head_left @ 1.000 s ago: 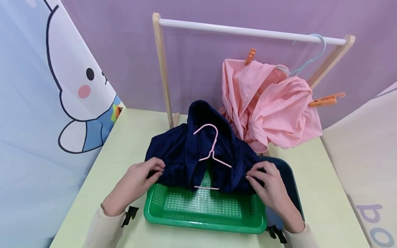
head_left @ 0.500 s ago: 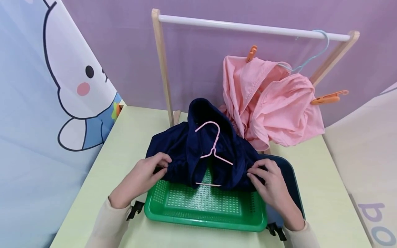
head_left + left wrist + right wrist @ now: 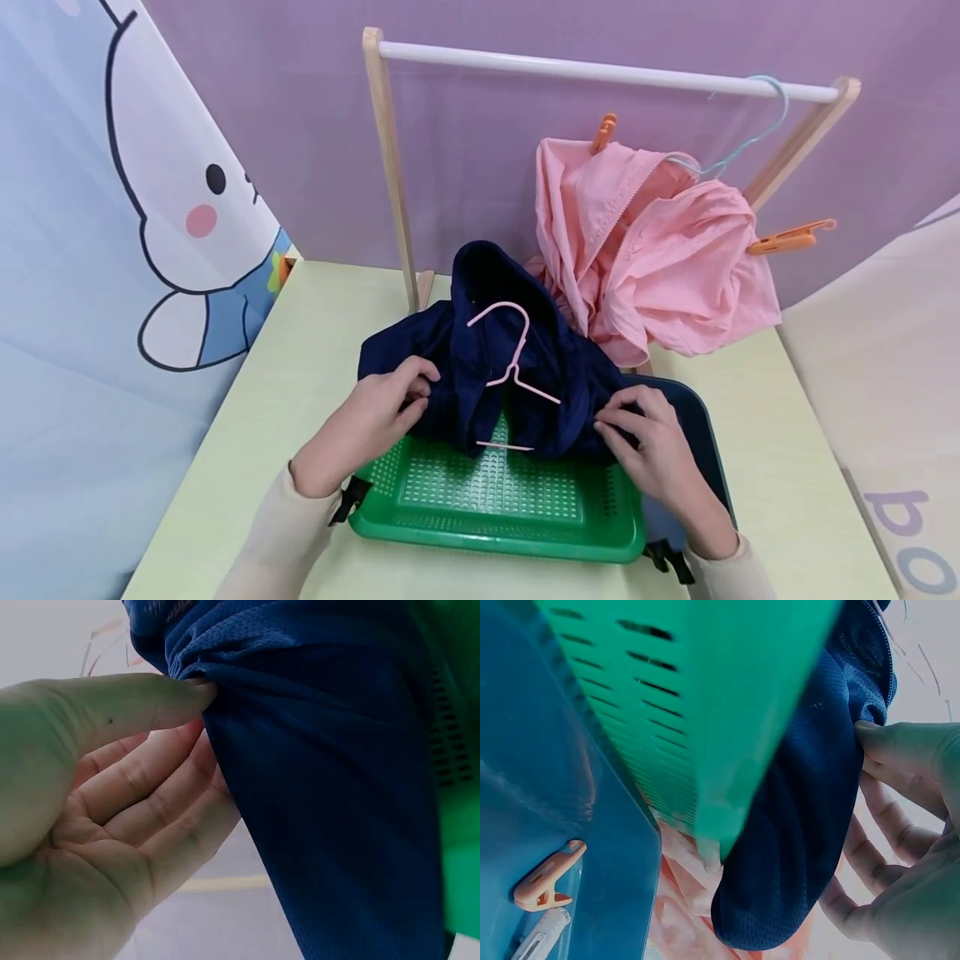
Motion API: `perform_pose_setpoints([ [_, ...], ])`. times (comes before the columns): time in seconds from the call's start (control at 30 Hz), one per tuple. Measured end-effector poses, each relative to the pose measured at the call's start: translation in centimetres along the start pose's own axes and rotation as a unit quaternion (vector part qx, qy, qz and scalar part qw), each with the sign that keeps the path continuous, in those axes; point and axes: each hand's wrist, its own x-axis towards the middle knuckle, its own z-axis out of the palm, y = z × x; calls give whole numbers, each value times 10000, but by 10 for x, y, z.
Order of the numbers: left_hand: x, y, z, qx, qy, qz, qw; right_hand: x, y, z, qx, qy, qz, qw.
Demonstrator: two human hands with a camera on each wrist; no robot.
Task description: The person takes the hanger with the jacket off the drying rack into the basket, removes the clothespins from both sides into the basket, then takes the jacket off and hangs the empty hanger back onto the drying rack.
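A navy hooded zip jacket (image 3: 431, 333) lies over the back part of the green basket (image 3: 495, 546). A pink hanger (image 3: 513, 370) is inside it, with its hook standing out at the neck and a bit of its lower bar showing below. My left hand (image 3: 371, 421) pinches the jacket's left side; in the left wrist view the thumb presses gathered navy cloth (image 3: 322, 772) against the fingers. On the other side, my right hand (image 3: 656, 446) pinches the jacket between thumb and forefinger, also seen in the right wrist view, where a sleeve-like navy part (image 3: 802, 750) hangs down.
Behind stands a rack with a white rail (image 3: 600, 73). A pink jacket (image 3: 675, 275) hangs there on a light blue hanger (image 3: 757, 142), with orange clothespins (image 3: 783, 242). Right of the basket is a dark blue bin (image 3: 701, 425) holding an orange clothespin (image 3: 547, 881) and a white one (image 3: 544, 937).
My left hand has moved right and slightly up along the jacket's left side, drawing nearer the hanger. The right hand keeps its place and its pinch.
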Motion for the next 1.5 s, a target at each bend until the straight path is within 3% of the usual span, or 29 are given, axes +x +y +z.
perform_pose_setpoints([
  [0.2,9,10,4,30,168,102,9998,1,-2,-1,-24,-51,68,10000],
  [0.43,12,10,5,-202,239,248,9992,3,-3,-3,-35,-78,-66,9999],
  [0.7,8,5,5,-603,245,240,9976,16,-11,-13,-337,-230,-88,9991],
  [0.97,0,3,3,-910,448,174,9947,29,-21,-11,-100,-129,-219,9996],
  [1.23,-10,5,-7,-899,959,353,9907,40,-34,-8,-11,37,-630,9980],
  [1.5,-16,8,-16,-891,1053,422,9895,45,-42,-8,-74,127,-845,9963],
])
